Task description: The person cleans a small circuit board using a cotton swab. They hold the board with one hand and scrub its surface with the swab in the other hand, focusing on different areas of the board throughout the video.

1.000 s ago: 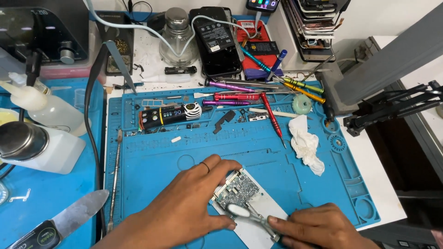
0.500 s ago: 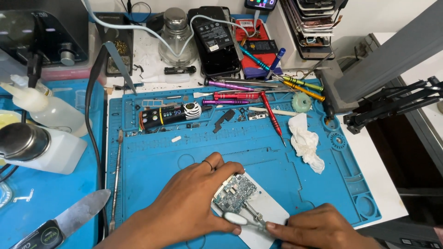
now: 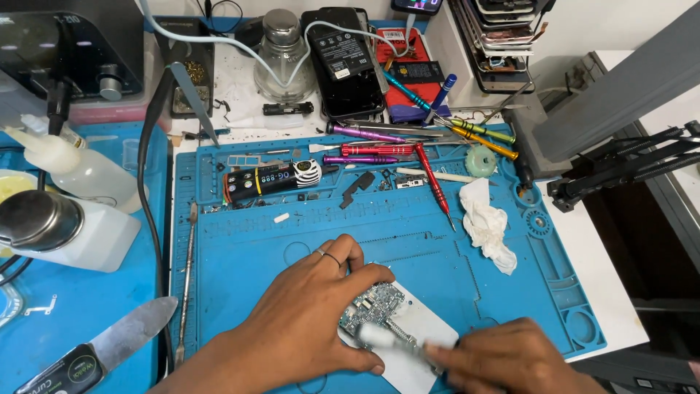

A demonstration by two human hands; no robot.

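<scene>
My left hand (image 3: 310, 306), a ring on one finger, lies flat on the blue work mat (image 3: 408, 233) and presses on the edge of a small green circuit board (image 3: 373, 305). The board rests on a white pad (image 3: 421, 321). My right hand (image 3: 510, 361) sits at the bottom right, gripping a slim metal tool (image 3: 390, 341), blurred by motion, whose tip is over the board's lower part. Which kind of tool it is I cannot tell for sure; it looks like tweezers.
Several coloured screwdrivers (image 3: 430, 171) lie along the mat's far edge beside a crumpled white tissue (image 3: 487, 222) and a black cylindrical part (image 3: 270, 179). White dispenser bottles (image 3: 69, 226) stand at left, a metal spatula (image 3: 117, 339) and a thin pry tool (image 3: 186, 284) nearby. A black phone (image 3: 343, 62) lies behind.
My right hand has shifted the metal tool leftward across the board's lower part; it now blurs with motion. The left hand stays pressed on the board.
</scene>
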